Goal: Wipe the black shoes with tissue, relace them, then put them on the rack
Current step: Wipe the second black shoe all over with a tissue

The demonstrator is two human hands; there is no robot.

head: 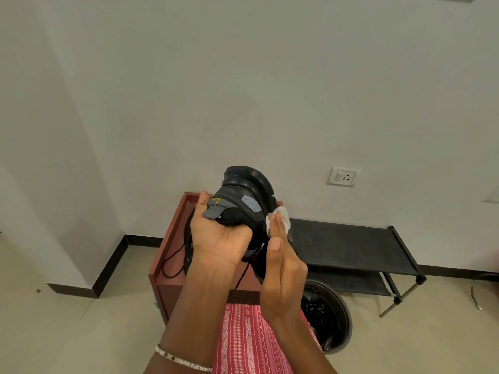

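Two hands meet over a red-brown table in the single head view, and both work on one black shoe. The shoe is held up in the air above the table's far edge, with its sole turned up and away toward the wall.

The left hand grips the shoe at its grey tongue, thumb on one side and curled fingers tucked in at the opening. The right hand is flat, its fingers straight and close together, and presses a wad of white tissue against the side of the shoe. A thin bracelet circles the left wrist.

A black lace lies looped on the table top. It leads to a dark shape behind the left hand that is too hidden to identify. Another strand hangs from the held shoe over the table's front.

To the right of the table, against the wall, stands a low black rack. A round black bin sits on the floor just in front of the rack, near the table's right corner. A wall socket is above the rack.
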